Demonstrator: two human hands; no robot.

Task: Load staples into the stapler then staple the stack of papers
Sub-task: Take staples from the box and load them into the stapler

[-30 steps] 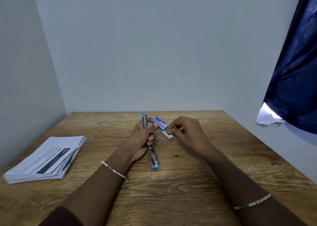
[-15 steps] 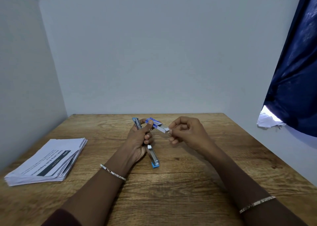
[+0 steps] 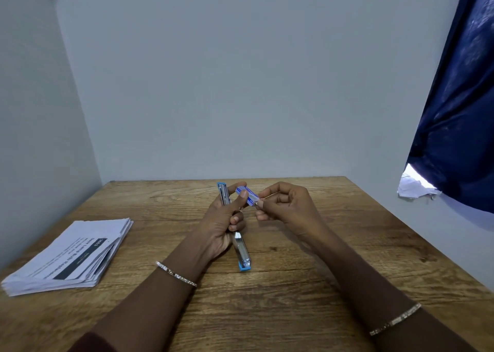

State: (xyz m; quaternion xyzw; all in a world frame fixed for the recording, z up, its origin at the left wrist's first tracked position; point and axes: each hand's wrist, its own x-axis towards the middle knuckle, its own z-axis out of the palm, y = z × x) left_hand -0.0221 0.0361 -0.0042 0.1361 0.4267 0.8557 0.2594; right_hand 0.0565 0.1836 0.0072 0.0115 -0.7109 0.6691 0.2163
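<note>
My left hand [image 3: 222,226] grips an opened blue-and-metal stapler [image 3: 242,252]; one arm points up past my fingers, the other slants down with its blue tip on the table. The same hand's thumb pins a small blue staple box [image 3: 247,195] near the stapler's top. My right hand [image 3: 287,207] is curled just right of the box, fingertips pinched at its open end; whether staples are between them is hidden. The stack of papers [image 3: 69,255] lies at the left on the wooden table [image 3: 294,285].
White walls close in behind and on the left of the table. A dark blue curtain [image 3: 459,111] hangs at the right, with crumpled white paper [image 3: 413,187] under its lower edge. Both wrists wear thin bracelets.
The white inner tray that stuck out of the staple box no longer shows. My right fingertips have moved in close to the box's end. The stapler has turned a little more upright.
</note>
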